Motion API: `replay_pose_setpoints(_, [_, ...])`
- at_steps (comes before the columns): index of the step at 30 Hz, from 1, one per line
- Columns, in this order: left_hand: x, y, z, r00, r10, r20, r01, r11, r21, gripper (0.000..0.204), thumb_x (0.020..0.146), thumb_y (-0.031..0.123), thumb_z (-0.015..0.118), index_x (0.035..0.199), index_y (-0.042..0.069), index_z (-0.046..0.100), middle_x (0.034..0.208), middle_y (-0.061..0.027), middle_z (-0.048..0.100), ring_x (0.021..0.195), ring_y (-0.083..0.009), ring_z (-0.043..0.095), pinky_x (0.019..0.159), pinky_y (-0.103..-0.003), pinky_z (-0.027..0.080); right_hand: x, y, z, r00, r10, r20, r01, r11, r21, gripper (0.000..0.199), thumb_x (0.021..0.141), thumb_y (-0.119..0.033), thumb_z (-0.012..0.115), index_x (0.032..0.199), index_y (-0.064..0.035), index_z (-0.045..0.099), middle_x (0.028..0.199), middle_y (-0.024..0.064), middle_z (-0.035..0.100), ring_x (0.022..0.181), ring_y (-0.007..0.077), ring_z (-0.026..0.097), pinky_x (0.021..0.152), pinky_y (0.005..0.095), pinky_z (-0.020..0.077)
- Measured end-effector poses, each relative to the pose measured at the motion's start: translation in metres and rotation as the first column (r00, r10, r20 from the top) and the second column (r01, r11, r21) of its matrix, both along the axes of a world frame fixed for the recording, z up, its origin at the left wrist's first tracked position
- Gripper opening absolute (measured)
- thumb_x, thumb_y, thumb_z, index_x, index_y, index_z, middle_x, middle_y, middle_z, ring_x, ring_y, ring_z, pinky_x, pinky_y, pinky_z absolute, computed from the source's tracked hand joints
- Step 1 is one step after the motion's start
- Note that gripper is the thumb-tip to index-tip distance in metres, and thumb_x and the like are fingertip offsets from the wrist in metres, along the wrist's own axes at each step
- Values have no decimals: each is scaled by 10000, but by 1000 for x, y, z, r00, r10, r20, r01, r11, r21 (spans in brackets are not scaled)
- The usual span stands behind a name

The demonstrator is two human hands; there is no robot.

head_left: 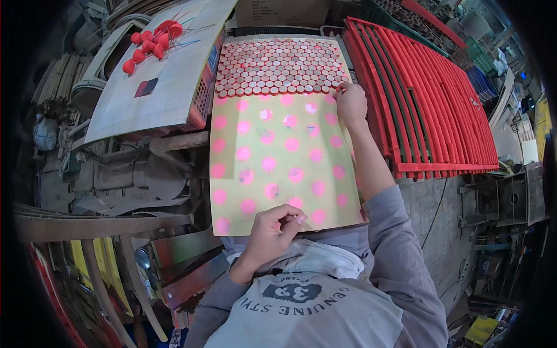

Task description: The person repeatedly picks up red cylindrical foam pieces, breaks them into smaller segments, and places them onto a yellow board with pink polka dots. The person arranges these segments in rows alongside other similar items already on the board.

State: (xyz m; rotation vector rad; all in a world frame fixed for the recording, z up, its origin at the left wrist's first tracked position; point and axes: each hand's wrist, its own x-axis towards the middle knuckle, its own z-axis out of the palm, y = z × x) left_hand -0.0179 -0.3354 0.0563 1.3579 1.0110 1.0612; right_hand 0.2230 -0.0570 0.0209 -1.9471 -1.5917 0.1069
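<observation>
Pinching small, light discs: our right hand (351, 103) at the disc rows (278, 66), left hand (272, 232) curled near the board (278, 168) edge.

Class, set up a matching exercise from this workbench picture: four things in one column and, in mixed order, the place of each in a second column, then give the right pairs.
Things:
1. small round discs
2. right hand
3. left hand
4. red bulb-shaped pieces

Places:
A. near edge of the spotted board
B. grey sheet to the left of the board
C. packed in rows over the board's far end
D. right end of the nearest disc row

Pairs: 1-C, 2-D, 3-A, 4-B
</observation>
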Motion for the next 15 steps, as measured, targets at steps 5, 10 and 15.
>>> replay_pose_setpoints(5, [-5, -1, -6, 999, -26, -25, 24, 996, -83, 86, 946, 48, 630, 948, -26, 673, 747, 32, 589, 696, -20, 476, 615, -186, 374, 0, -6, 4, 985, 18, -170, -17, 1000, 7, 384, 756, -152, 804, 1083, 10, 684, 866, 170, 710, 811, 309, 698, 761, 411, 537])
replay_pose_setpoints(10, [5, -3, -14, 1000, -9, 19, 11, 996, -85, 110, 920, 90, 678, 904, -18, 664, 660, 27, 536, 618, -29, 428, 540, -217, 349, -1, -7, -2, 978, 0, -206, 16, 997, 75, 377, 714, -93, 818, 1054, 8, 691, 803, 124, 718, 728, 221, 699, 703, 353, 544])
replay_pose_setpoints(15, [5, -5, -11, 999, -32, 42, 37, 993, -110, 79, 947, 60, 642, 938, -16, 660, 715, 56, 526, 666, -12, 419, 575, -189, 330, -3, -4, -4, 970, -25, -241, 48, 995, 89, 320, 726, -81, 799, 1023, -6, 705, 791, 116, 724, 733, 216, 707, 709, 353, 545])
